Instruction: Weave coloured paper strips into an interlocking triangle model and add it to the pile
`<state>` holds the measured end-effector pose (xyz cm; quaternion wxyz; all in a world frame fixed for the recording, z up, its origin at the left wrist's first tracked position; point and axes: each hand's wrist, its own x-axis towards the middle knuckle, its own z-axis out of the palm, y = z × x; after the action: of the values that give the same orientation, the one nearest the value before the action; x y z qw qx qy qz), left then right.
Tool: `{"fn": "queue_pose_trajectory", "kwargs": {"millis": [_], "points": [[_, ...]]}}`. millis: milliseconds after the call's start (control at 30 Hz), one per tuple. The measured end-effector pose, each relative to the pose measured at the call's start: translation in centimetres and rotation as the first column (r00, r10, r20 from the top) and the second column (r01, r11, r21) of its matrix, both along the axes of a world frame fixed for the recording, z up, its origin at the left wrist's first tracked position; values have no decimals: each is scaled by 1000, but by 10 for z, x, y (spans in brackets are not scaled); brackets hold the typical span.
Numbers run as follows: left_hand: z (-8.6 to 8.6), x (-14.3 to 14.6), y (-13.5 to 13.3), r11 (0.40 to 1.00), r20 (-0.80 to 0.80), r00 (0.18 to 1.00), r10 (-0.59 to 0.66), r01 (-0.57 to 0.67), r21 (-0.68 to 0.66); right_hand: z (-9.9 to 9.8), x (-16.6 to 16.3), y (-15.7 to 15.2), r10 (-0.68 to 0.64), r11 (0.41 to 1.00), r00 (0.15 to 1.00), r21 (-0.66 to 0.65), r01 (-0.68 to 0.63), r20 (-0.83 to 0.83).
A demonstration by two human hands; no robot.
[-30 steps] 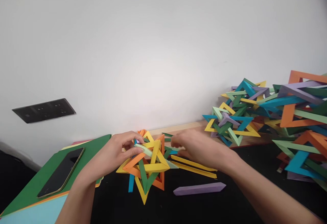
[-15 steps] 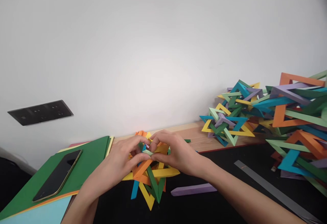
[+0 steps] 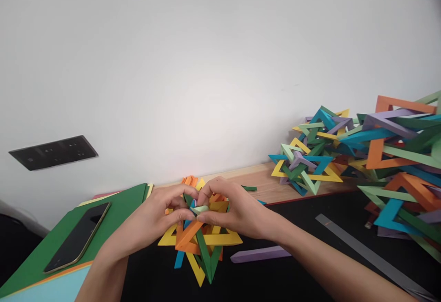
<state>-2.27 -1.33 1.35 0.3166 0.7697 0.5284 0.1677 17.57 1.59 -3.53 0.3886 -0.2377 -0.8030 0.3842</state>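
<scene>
Pinching a pale green paper strip [image 3: 200, 209] between both sets of fingertips, at the top of the interlocked paper-triangle model [image 3: 201, 240]. My left hand [image 3: 156, 219] and right hand [image 3: 237, 212] are closed narrowly on the strip's ends. The strip's long axis runs roughly left-right, nearly level. The model sits on the black mat, its lowest yellow and green points aimed toward me. A purple folded strip [image 3: 260, 254] lies just right of the model, and a phone [image 3: 77, 237] well left of it on green paper.
</scene>
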Motion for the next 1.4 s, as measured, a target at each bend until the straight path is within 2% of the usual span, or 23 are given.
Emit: {"fn": "queue_pose_trajectory", "kwargs": {"millis": [233, 500, 667, 800, 1400], "points": [[0, 2, -1, 1000, 1, 1000, 24, -24, 9, 0, -3, 0, -61, 993, 997, -103, 56, -51], [2, -1, 0, 999, 16, 999, 28, -27, -29, 0, -7, -3, -76, 993, 993, -101, 67, -88], [1, -1, 0, 1000, 47, 999, 15, -13, -26, -1, -8, -5, -115, 980, 989, -172, 99, -88], [0, -2, 0, 999, 57, 998, 26, -23, -39, 0, -8, -5, -102, 970, 989, -232, 75, -107], [2, 1, -1, 1000, 20, 1000, 7, -8, 17, 2, -7, -7, -95, 991, 990, -108, 84, -105]]}}
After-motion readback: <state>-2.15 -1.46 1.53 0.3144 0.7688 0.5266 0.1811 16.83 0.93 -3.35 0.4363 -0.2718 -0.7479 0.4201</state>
